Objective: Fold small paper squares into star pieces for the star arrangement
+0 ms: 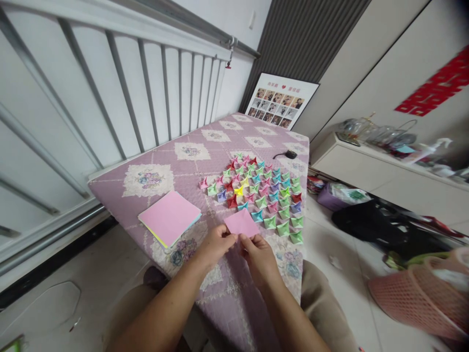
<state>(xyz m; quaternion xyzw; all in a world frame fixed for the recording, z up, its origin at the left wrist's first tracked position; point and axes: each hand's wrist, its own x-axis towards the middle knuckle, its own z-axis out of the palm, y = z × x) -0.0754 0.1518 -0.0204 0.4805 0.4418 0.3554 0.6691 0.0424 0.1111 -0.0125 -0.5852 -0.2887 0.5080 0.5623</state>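
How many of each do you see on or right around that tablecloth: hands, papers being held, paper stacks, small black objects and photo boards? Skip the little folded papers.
Hands: 2, left hand and right hand
Held pink paper: 1
Paper stack: 1
Small black object: 1
Framed photo board: 1
Total: 6

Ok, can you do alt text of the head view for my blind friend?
A person's left hand and right hand hold a pink paper square over a purple floral tablecloth. Many small, colourful folded-paper shapes sit beyond; a pink-topped stack of square paper lies to the left.
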